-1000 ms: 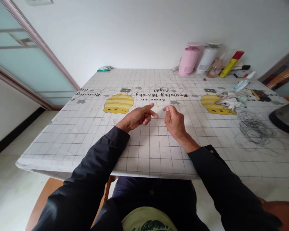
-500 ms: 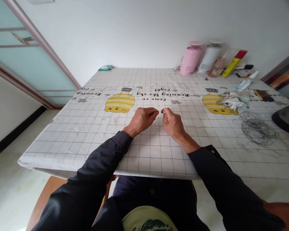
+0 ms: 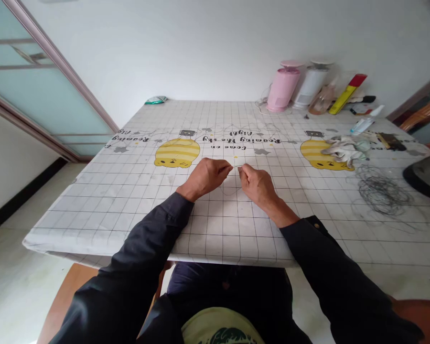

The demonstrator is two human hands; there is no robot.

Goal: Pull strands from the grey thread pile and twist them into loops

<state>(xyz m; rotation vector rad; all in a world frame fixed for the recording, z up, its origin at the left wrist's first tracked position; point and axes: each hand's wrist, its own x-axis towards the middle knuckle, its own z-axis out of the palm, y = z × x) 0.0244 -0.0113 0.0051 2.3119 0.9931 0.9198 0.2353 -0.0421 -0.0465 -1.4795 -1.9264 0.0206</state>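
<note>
My left hand (image 3: 208, 176) is closed, its thumb and forefinger pinching a thin wire above the tablecloth. Facing it across a small gap, my right hand (image 3: 258, 185) is closed in a similar pinch on the same fine strand. A faint curve of thin wire (image 3: 232, 194) hangs or lies below the fingertips, between the two hands. Most of the strand is too fine to follow. To the right, a loose tangle of thin dark wire (image 3: 382, 195) rests on the checked tablecloth (image 3: 208, 229).
Crumpled gloves (image 3: 347, 149) lie right of centre, near a small clear bottle (image 3: 366, 122). Along the back stand a pink cylinder (image 3: 282, 90), a white cylinder (image 3: 310, 87) and a yellow-red box (image 3: 347, 95). A dark rounded object (image 3: 426, 176) sits at the right edge. A green packet (image 3: 156, 100) lies back left.
Both hands have shifted slightly left and remain pinched close together. The curve of wire below the fingertips shows more clearly now. The view has moved a little.
</note>
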